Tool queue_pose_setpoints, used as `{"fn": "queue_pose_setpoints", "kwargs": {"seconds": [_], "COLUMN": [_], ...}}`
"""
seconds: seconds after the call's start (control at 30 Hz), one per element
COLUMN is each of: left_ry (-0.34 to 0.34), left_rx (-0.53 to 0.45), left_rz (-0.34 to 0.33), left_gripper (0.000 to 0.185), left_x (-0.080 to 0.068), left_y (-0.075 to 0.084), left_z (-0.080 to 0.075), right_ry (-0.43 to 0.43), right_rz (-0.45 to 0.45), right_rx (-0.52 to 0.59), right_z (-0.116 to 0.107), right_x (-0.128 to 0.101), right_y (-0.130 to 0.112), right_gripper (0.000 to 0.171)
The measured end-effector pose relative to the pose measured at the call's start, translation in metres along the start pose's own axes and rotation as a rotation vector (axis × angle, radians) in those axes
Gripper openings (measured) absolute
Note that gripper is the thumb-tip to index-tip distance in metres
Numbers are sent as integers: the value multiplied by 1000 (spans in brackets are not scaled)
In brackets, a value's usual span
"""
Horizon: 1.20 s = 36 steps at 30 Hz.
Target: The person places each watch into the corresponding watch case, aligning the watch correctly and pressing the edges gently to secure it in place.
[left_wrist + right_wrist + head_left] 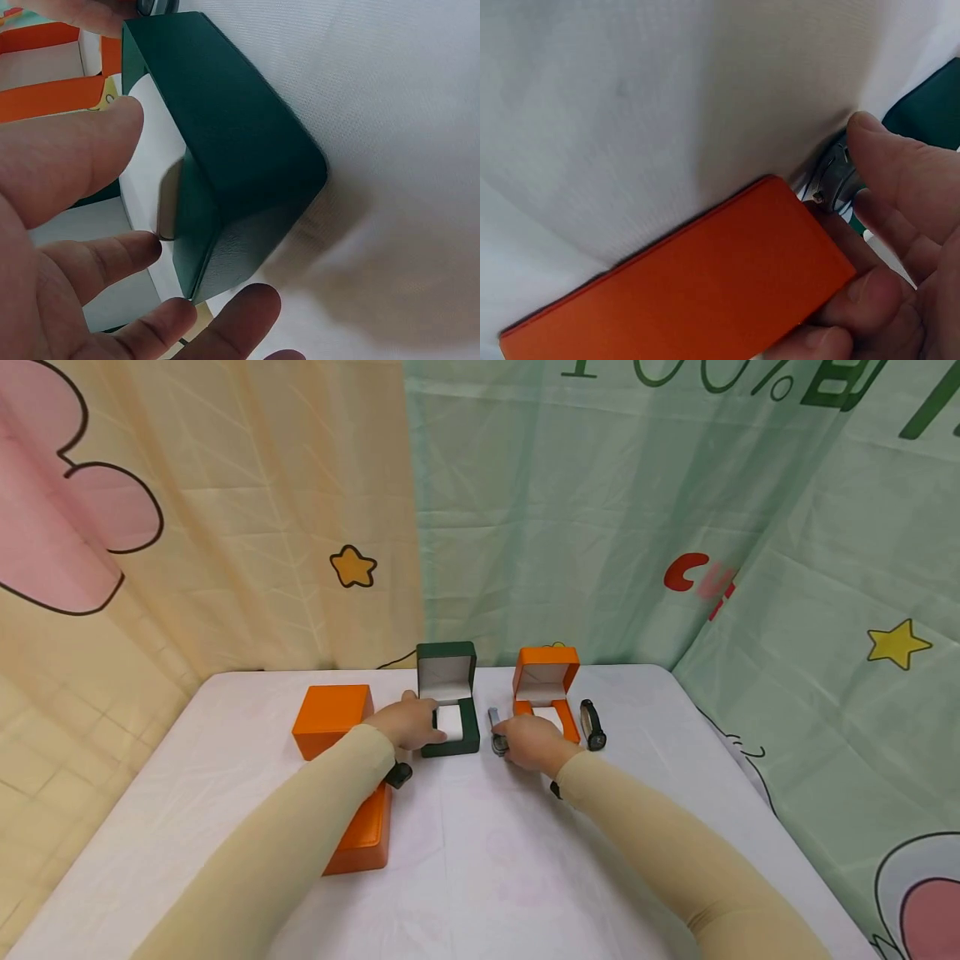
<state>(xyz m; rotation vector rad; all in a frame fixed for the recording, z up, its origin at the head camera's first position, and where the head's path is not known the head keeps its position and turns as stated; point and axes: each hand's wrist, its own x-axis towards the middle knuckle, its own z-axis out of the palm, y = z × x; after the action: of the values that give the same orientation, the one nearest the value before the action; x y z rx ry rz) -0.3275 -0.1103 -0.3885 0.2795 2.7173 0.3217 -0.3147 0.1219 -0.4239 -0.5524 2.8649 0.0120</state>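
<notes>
Silver watch (499, 743): pinched between thumb and fingers of the right hand (534, 743), the dial end nearest the grip and the strap running forward of it. That hold appears chosen for the firm case rather than the limp strap. Whether the watch bears on the cloth (480, 860) cannot be told.

Left hand (405, 722): unclenched, fingers spread about the near-left part of the green box (471, 727), thumb over its white cushion (450, 723); the span seems to suit the cushion's length. No firm grip is evident.

Just beyond the right hand stands the orange box (570, 722), lid raised, which leaves its pale cushion (550, 717) reachable. To that hand's right lies a black watch (592, 727). Left of the left hand, a closed box (330, 718); under its forearm, a second box (363, 839). Contents of both: not visible.
</notes>
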Motion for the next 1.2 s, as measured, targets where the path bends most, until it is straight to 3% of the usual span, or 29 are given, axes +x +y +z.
{"fn": "queue_pose_setpoints", "kwargs": {"seconds": [0.33,0.67,1.0,1.2], "left_ry": [-3,25,26,58], "left_rx": [-67,-58,-123,-134], "left_rz": [-36,-55,-89,-82], "left_gripper": [74,79,79,79], "left_x": [7,14,18,22], "left_y": [4,4,5,4], "left_z": [2,7,6,7], "right_ry": [11,37,50,79], "right_rz": [0,-10,11,7], "right_rx": [-21,-34,1,-20], "right_z": [3,6,8,8], "right_x": [0,1,2,2], "right_y": [-1,-1,-3,-4], "right_gripper": [43,37,27,24]}}
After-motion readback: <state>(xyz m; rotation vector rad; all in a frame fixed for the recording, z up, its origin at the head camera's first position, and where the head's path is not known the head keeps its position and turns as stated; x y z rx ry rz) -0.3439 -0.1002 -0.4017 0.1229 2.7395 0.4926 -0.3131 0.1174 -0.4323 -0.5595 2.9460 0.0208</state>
